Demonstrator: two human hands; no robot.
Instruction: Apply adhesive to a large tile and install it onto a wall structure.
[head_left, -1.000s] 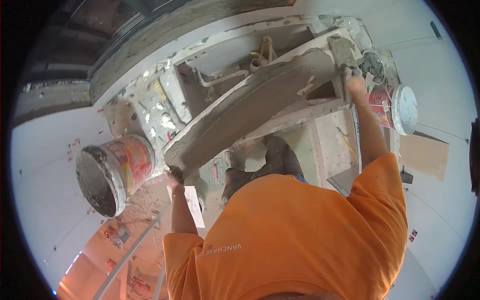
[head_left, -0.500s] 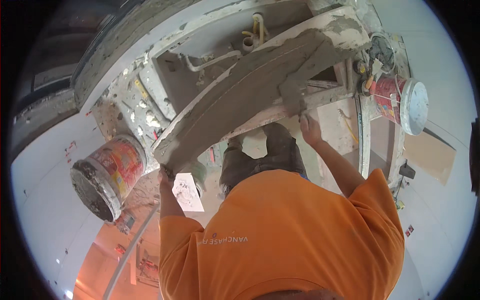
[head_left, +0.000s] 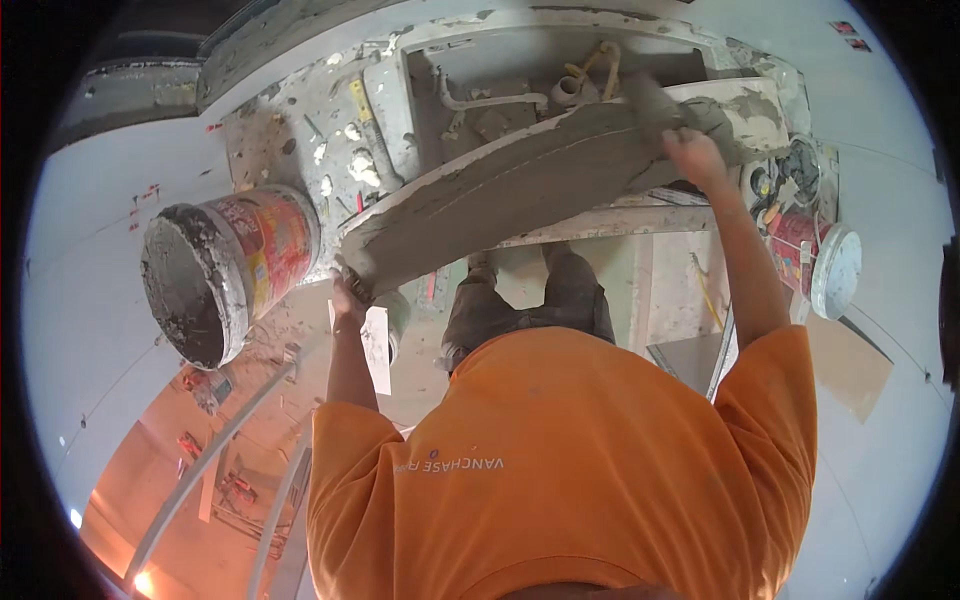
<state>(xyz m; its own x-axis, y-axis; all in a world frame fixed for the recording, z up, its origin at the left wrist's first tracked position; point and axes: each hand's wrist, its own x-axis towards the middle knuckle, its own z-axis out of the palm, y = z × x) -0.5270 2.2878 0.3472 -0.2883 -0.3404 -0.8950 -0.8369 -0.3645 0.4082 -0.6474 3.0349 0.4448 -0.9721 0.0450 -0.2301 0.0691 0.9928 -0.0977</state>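
Observation:
A long slab [head_left: 500, 195], coated with wet grey mortar, slants across the frame in front of me, its bare pale strip showing at the far right. At its near left corner, my left hand [head_left: 348, 298] is closed round the edge. My right hand [head_left: 692, 156] is over the far right part of the slab, fingers wrapped round the handle of a trowel. The trowel's blade [head_left: 652, 106] is smeared by motion, and its handle is mostly hidden in my fist. A ridge line runs lengthwise through the mortar.
Beyond the slab lies an open recess with a pale bent pipe [head_left: 495, 102]. A mortar-caked bucket [head_left: 205, 280] stands at left, a smaller red-and-white bucket [head_left: 836, 270] at right. A hammer-like tool with a yellow mark [head_left: 368, 120] lies on the ledge.
My right hand has swept from the slab's near edge to its far right end with the trowel. The left hand still grips the corner. My view has shifted slightly.

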